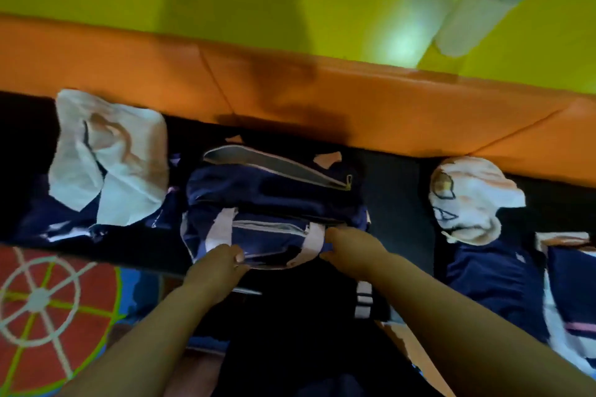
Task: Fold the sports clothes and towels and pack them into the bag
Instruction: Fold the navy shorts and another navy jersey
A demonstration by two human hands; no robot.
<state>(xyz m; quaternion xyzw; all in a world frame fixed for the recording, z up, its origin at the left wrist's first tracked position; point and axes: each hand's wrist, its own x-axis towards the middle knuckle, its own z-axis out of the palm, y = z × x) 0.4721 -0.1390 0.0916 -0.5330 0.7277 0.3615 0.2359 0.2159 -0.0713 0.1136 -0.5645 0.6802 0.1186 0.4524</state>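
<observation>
Head view, left to right: a crumpled white towel point(106, 158) lies on a navy garment point(48, 222) at the left end of the dark mat point(396, 190), well apart from both hands.

In the middle sits the navy duffel bag point(274, 203). Its long axis runs left-right across the view and it is directly ahead of the person. The top zip point(277, 164) is on the far side, away from the hands.

The left hand point(219, 264) has curled fingers and pinches the bag's near edge beside the left strap point(222, 226). The right hand point(348, 245) touches the bag at the right strap point(314, 242), but its fingers are hidden, so I cannot tell whether it grips. Both hands are about equally near the bag.

Further right are a printed white towel point(467, 200) and folded navy sportswear point(493, 280).

Nothing looks packed yet. Opening the bag probably means reaching over it to the zip.
</observation>
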